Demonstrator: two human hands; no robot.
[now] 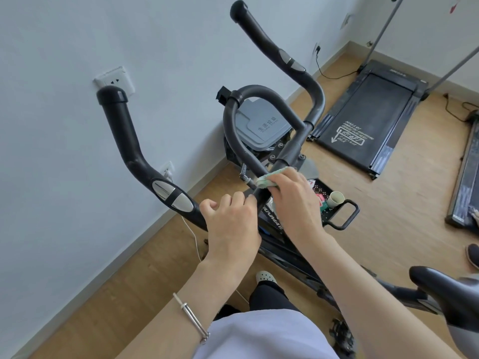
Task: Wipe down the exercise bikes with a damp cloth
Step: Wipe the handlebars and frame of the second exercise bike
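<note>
A black exercise bike fills the middle of the view, with its handlebars point(134, 156) rising left and right and a grey loop bar point(234, 130) between them. My right hand point(293, 200) presses a folded pale green cloth point(269, 177) onto the bar where the loop meets the stem. My left hand point(230, 221) curls round the handlebar just below the silver pulse sensor point(172, 195). The bike's black saddle point(451, 286) sits at the lower right.
A grey bin lid point(261, 125) shows behind the loop bar. A black tray point(334, 200) with a paper cup and packets sits beyond the stem. A folded treadmill point(363, 120) lies on the wooden floor at right. The wall with sockets point(115, 80) runs close on the left.
</note>
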